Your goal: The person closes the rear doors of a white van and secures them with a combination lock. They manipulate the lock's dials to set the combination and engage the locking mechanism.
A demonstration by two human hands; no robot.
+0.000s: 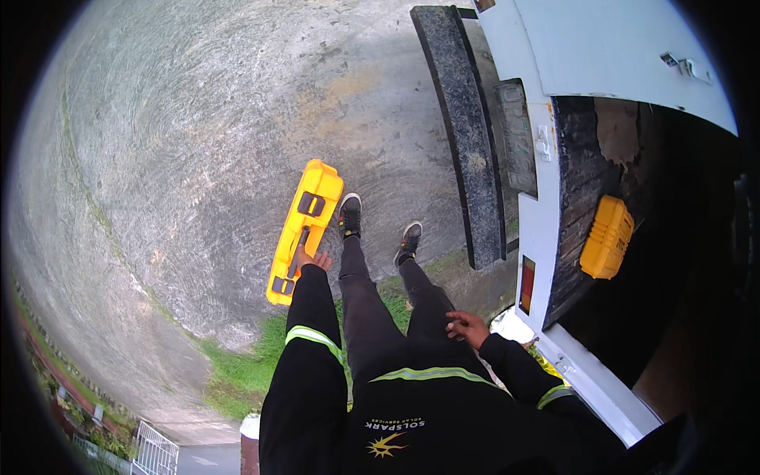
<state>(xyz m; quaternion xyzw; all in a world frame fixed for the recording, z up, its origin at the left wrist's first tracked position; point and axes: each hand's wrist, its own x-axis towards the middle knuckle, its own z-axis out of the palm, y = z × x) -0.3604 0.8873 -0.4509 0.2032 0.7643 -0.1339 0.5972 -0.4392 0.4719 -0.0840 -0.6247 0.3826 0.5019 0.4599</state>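
At the lower left, a white gate [156, 450] stands beyond the concrete [182, 174], with grass [233, 384] along the near edge. To its right, the long yellow case [320, 187] is tilted beside the person's shoes, with two black latches [311, 204] and a black handle [294, 264] between them; whether it touches the ground cannot be told. The left hand [317, 260] is at the handle, its fingers partly spread; how firmly they hold it cannot be told. Just right of the case are the two dark shoes [349, 215], apart on the concrete. The right hand [469, 328] is near the thigh, its fingers half open and loosely curled, with nothing seen in them. Farther right come a dark bumper [463, 134] and a white vehicle [532, 214] with a red lamp [526, 283]. Inside its opening, a smaller yellow box [607, 237] lies on the dark floor [576, 170].
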